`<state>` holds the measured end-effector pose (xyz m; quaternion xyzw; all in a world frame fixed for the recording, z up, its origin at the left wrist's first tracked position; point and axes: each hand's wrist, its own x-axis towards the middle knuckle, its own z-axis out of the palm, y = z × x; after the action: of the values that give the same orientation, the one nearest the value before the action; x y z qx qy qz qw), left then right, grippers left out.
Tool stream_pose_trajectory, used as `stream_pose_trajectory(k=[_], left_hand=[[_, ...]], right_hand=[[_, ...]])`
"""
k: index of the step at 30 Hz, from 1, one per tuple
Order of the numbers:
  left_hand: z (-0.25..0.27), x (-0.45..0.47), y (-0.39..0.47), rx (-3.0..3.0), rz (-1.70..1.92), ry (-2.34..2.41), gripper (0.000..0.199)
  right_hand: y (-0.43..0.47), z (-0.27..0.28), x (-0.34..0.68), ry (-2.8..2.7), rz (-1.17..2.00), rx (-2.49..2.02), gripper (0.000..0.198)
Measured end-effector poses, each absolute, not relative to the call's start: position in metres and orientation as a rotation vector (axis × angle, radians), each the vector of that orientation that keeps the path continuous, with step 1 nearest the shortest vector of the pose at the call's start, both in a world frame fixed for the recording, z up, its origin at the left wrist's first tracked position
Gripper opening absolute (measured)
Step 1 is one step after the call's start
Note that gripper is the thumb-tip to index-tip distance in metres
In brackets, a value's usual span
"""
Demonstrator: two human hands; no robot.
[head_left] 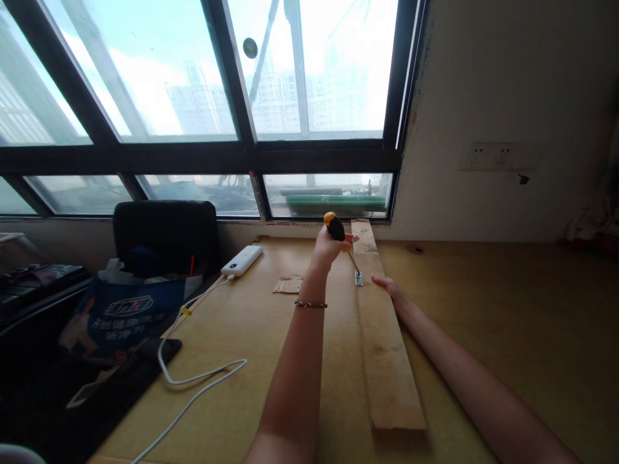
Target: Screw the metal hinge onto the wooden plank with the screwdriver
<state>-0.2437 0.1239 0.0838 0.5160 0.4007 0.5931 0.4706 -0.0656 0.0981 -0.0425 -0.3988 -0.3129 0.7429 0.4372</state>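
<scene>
My left hand (pixel 329 248) is closed around the yellow-and-black handle of a screwdriver (pixel 334 227). The screwdriver is tilted, and its metal shaft runs down to a small metal hinge or bracket (pixel 358 278) at the left edge of a long wooden plank (pixel 387 348). Any screw under the tip is too small to make out. My right hand (pixel 391 289) lies against the plank's right edge, fingers stretched out and a fingertip on its top, across from the metal piece. The plank lies flat, lengthwise away from me, on a yellowish wooden table (pixel 464 322).
A torn brown scrap (pixel 288 284) lies left of my left forearm. Beyond it is a white power bank (pixel 242 260) with a white cable (pixel 193 381) trailing along the table's left side. A black chair (pixel 164 229) and a blue bag (pixel 128 316) stand left; windows and a wall bound the back.
</scene>
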Motion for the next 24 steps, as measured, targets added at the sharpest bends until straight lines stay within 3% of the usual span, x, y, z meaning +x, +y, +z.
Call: stream_pose_trajectory(k=[10, 17, 24], left_hand=[[0.077, -0.248, 0.132, 1.483, 1.707, 1.180, 0.040], [0.088, -0.241, 0.121, 1.303, 1.534, 0.915, 0.042], [0.084, -0.242, 0.123, 1.369, 1.518, 1.035, 0.042]], right_hand=[[0.098, -0.043, -0.066, -0.781, 1.860, -0.974, 0.028], [0.095, -0.040, -0.067, -0.748, 1.880, -1.000, 0.029], [0.095, -0.041, -0.066, -0.745, 1.910, -0.988, 0.030]])
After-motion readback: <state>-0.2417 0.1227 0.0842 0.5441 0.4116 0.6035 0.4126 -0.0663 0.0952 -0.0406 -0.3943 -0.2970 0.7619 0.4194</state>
